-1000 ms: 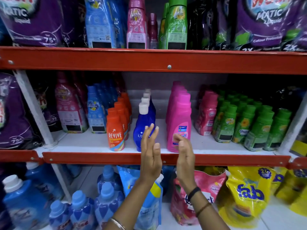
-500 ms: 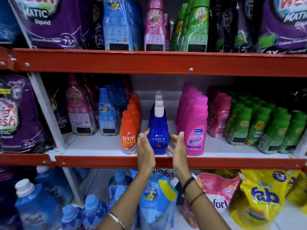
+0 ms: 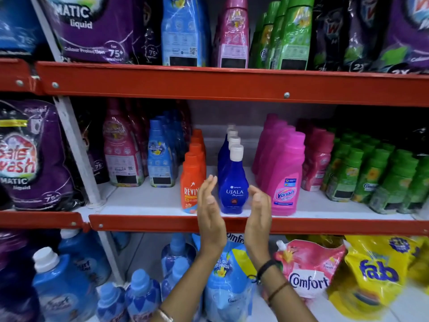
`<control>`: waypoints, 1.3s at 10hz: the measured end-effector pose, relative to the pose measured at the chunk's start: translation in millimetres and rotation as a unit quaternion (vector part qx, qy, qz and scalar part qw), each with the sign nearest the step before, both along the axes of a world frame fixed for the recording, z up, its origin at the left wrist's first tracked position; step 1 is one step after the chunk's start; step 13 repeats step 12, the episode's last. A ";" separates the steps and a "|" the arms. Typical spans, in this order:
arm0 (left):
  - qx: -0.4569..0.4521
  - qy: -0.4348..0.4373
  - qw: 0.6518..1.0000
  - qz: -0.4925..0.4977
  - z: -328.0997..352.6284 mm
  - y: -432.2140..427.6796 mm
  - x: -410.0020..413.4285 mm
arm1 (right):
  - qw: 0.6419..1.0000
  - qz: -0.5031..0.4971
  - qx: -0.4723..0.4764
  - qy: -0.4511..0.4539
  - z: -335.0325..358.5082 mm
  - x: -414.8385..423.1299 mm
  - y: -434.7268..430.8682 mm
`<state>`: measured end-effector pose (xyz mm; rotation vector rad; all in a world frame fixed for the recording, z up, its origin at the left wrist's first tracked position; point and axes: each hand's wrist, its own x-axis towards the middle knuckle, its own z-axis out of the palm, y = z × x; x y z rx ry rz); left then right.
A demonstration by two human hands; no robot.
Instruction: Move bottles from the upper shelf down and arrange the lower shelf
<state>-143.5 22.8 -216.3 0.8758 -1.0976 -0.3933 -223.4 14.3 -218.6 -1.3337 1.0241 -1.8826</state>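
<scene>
A dark blue Ujala bottle (image 3: 232,184) with a white cap stands upright at the front of the middle shelf (image 3: 144,201), heading a row of the same bottles. My left hand (image 3: 210,212) is just left of it and my right hand (image 3: 258,211) just right, palms facing each other, fingers apart, neither touching the bottle. An orange Revive bottle (image 3: 190,182) stands to the left, partly hidden by my left fingers. A pink Vanish bottle (image 3: 286,177) stands to the right. On the upper shelf stand blue (image 3: 183,31), pink (image 3: 233,33) and green (image 3: 292,33) bottles.
Red shelf beams (image 3: 232,86) cross above and below the middle shelf. Green bottles (image 3: 371,173) fill its right side; blue (image 3: 160,156) and pink (image 3: 120,154) bottles its left. Purple pouches (image 3: 30,159) hang at far left. Below lie Comfort (image 3: 308,270) and yellow fab (image 3: 376,273) pouches.
The camera has come closer and shifted. My hands, which were cupped against the front blue bottle half a second ago, have drawn slightly away from its sides.
</scene>
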 end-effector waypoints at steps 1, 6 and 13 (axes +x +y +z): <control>-0.036 0.049 0.996 0.059 2.3 7.4 22.8 | 0.997 0.077 -0.018 0.020 -6.9 25.7 7.7; 0.111 0.062 0.992 -0.003 -0.1 -15.4 80.9 | 0.989 0.121 0.081 -0.025 -1.6 95.1 -14.5; 0.110 0.031 0.993 -0.008 8.8 -4.1 82.1 | 0.991 0.111 0.080 -0.008 3.5 86.4 -5.2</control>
